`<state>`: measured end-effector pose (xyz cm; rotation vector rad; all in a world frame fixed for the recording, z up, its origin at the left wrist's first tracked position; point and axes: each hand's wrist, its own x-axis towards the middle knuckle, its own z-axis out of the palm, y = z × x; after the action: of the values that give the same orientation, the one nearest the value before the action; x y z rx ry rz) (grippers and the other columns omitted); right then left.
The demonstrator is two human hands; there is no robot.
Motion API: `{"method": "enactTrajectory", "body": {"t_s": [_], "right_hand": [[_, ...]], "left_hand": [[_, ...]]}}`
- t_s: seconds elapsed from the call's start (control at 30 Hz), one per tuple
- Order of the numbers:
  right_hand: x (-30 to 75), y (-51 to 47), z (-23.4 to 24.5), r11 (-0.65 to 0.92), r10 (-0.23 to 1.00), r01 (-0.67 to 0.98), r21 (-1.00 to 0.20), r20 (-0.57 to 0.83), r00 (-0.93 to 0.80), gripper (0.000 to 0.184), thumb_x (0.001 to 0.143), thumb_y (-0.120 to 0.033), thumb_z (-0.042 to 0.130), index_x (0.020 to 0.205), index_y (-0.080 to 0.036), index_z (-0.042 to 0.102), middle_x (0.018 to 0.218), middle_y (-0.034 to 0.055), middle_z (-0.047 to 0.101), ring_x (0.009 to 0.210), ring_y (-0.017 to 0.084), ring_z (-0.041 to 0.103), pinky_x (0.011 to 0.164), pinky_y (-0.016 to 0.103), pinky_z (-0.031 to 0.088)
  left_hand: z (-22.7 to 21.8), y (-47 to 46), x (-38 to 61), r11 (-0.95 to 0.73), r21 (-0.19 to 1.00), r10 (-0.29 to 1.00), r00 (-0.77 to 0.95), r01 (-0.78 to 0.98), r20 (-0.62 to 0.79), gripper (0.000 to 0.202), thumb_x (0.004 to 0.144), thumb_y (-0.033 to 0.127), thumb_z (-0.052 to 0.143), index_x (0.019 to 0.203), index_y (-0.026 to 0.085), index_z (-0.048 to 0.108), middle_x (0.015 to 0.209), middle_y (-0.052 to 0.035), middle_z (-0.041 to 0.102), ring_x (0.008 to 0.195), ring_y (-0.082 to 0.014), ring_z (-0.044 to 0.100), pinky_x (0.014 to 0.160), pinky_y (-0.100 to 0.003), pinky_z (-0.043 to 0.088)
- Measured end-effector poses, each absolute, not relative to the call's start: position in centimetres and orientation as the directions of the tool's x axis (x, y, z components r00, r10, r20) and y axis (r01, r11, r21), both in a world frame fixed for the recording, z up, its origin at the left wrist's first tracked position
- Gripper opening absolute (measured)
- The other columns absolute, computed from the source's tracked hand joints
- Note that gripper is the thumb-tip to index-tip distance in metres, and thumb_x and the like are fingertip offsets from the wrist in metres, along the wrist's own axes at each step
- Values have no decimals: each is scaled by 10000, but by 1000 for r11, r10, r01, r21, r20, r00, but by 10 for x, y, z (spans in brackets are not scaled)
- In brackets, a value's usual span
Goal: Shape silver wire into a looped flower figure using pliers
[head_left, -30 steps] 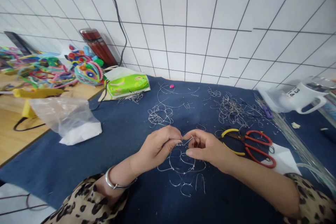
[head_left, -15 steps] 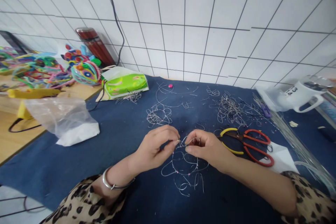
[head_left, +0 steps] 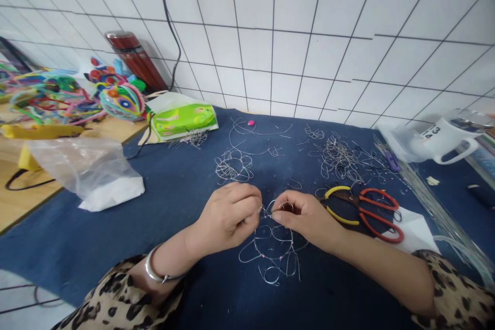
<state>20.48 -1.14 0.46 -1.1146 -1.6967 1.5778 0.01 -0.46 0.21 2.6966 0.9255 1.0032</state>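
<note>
Both my hands meet over a dark blue cloth. My left hand is closed in a pinch on the top of a thin silver wire piece, bent into loops with small pink beads. My right hand pinches the same wire piece from the other side, fingertips almost touching the left ones. The rest of the wire piece lies on the cloth below my hands. A silver bangle sits on my left wrist.
Red-handled scissors and yellow-handled pliers lie right of my hands. Loose wire piles, a wire flower shape, a green tissue pack, a plastic bag, a white mug, a red flask and colourful crafts surround them.
My hands have stayed together on the wire piece, shifting slightly; the fingers have closed in tighter and the wire loops below have turned a little.
</note>
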Motion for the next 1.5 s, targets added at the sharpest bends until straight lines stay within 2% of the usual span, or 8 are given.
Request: {"method": "enactTrajectory", "body": {"t_s": [0.23,0.47,0.6,0.77,1.03,1.27,1.5], "right_hand": [[203,-12,3,-65,852,191,-979,-154,-501,142,744,-283,625,835,-184,578,715,-35,507,639,81,440,603,220,377],[202,-11,6,-79,864,230,-970,-182,-470,84,743,-241,594,783,-176,559,650,-49,467,575,70,399,552,214,347],[203,-10,6,-58,880,273,-960,-178,-439,76,748,-248,580,782,-182,564,653,-44,474,577,73,403,543,215,343],[203,-11,6,-7,897,314,-950,-144,-417,59,744,-240,575,759,-185,564,628,-49,467,560,71,396,526,210,337],[203,-13,8,37,889,305,-952,-108,-444,66,766,-247,554,771,-183,569,650,-40,484,578,77,409,547,215,347],[206,-13,6,63,890,295,-953,-80,-449,127,827,-290,498,842,-190,574,681,-31,492,600,87,423,568,221,357],[206,-12,3,132,882,295,-946,-23,-471,149,858,-301,469,872,-194,571,735,-20,514,661,100,474,630,236,387]], "left_hand": [[2,-5,2,-789,337,611,593,514,525,106,753,72,495,717,161,540,818,-32,615,688,-132,535,639,-291,430],[3,-3,3,-742,538,654,608,400,450,112,760,59,479,786,161,516,785,-27,590,699,-118,545,629,-249,444],[4,-1,2,-719,592,654,645,364,397,74,827,109,476,846,160,527,770,-25,587,685,-108,545,627,-235,447],[2,0,4,-741,572,629,662,351,409,73,878,179,468,871,160,537,752,-19,586,669,-100,540,617,-227,442],[0,-1,9,-775,511,617,617,371,488,111,842,148,494,736,159,524,671,-4,552,606,-95,489,564,-223,402],[2,0,7,-779,500,615,615,378,494,133,843,138,485,725,156,544,677,-11,562,608,-93,498,558,-213,404],[1,0,6,-797,438,597,650,416,471,173,847,147,473,691,154,547,662,-11,561,608,-98,511,568,-221,416]]}}
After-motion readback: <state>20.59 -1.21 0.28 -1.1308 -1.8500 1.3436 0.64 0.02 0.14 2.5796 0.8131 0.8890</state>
